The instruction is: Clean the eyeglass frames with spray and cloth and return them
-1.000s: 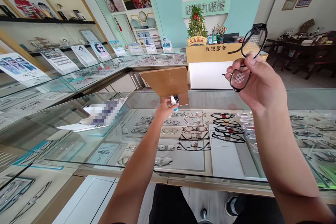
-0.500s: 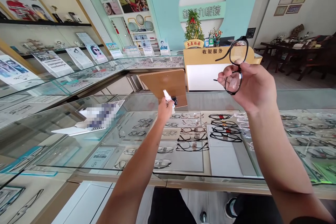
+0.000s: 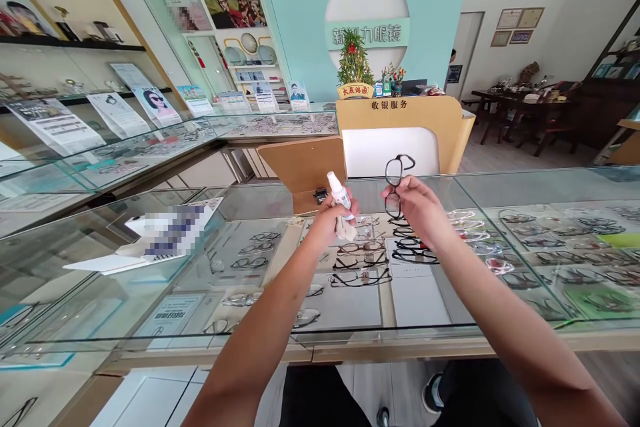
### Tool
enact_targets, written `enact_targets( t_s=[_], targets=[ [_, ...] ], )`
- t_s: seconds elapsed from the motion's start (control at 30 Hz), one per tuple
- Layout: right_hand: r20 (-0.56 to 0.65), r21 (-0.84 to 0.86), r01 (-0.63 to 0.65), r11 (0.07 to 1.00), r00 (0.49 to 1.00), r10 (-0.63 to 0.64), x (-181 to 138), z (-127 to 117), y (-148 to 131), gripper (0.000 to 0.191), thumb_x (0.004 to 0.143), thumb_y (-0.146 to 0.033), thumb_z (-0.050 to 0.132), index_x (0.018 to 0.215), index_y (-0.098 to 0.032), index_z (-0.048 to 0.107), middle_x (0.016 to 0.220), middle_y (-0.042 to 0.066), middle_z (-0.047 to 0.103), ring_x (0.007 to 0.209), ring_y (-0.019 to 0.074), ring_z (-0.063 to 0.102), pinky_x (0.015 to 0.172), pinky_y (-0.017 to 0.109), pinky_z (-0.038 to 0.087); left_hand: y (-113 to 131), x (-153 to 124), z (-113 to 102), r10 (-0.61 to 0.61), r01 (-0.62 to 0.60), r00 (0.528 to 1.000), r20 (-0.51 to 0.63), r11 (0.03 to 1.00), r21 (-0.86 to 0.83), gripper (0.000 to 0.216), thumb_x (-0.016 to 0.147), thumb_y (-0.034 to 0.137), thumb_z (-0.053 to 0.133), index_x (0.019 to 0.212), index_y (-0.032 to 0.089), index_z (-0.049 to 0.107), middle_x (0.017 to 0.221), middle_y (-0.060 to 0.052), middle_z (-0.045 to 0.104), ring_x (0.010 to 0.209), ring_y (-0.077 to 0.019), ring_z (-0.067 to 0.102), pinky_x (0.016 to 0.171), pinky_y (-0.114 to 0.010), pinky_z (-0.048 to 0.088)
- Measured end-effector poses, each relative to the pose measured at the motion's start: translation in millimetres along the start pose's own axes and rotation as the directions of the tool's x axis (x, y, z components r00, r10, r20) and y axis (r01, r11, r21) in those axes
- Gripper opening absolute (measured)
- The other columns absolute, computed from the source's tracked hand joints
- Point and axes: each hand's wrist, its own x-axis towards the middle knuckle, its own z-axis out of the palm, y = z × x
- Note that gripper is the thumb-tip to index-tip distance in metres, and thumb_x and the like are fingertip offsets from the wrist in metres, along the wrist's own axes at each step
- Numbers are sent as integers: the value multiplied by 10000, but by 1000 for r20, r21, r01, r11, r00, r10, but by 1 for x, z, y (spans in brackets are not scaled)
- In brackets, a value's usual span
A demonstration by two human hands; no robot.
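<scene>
My left hand (image 3: pixel 331 219) is closed around a small white spray bottle (image 3: pixel 339 192) with a light cloth tucked under the fingers, held just above the glass counter (image 3: pixel 210 307). My right hand (image 3: pixel 419 211) pinches a pair of black-framed glasses (image 3: pixel 395 181), held upright on edge a short way to the right of the bottle's nozzle. Both hands hover over the far side of the counter.
Rows of spectacle frames (image 3: pixel 365 260) lie under the glass. A brown stand (image 3: pixel 303 163) sits behind my hands. A white leaflet stand (image 3: pixel 150 240) lies on the counter at left. A cashier desk (image 3: pixel 400 127) with a small plant (image 3: pixel 354 63) stands beyond; dark tables (image 3: pixel 525 110) far right.
My right hand has come down and leftward with the glasses, from raised up high to counter level beside the bottle. My left hand lifted the spray bottle off the counter and tilted it.
</scene>
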Motion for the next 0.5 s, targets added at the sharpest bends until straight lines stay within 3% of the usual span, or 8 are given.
enact_targets(
  t_s=[0.1,0.17,0.27,0.4,0.5],
  targets=[
    [-28,-45,-11,999,1000,10,-9,-10,29,215,861,-390,879,852,-282,694,900,7,799,980,204,714,948,356,511,-1,-4,10,-93,104,988,127,991,-84,357,604,339,857,816,202,604,654,15,539,567,-102,467,468,-193,335],
    [-32,-85,-33,996,999,30,-12,-14,42,238,861,-419,885,865,-287,687,916,5,803,981,209,706,976,369,500,0,-5,12,-145,156,977,158,986,-63,545,673,661,864,736,195,590,642,-19,532,561,-121,462,439,-213,301],
    [-23,-118,-70,991,997,68,-15,-15,53,276,847,-455,892,867,-293,669,883,-4,788,957,220,691,980,382,493,0,-4,12,-180,177,970,163,984,36,885,675,1091,576,651,207,544,615,-41,490,541,-137,435,421,-246,255],
    [14,-115,-106,988,994,109,-20,-9,55,269,866,-453,875,856,-291,661,875,-5,781,983,222,689,994,376,482,-3,-4,10,-112,80,988,102,957,280,971,732,1157,218,577,234,479,566,-43,430,496,-144,366,431,-309,248],
    [28,-91,-136,986,990,139,-23,-5,52,243,878,-431,864,858,-290,667,904,1,787,985,223,687,993,374,483,-7,-4,6,50,-88,995,83,822,562,917,794,1106,343,567,231,494,575,-39,468,528,-157,408,511,-343,364]
  ],
)
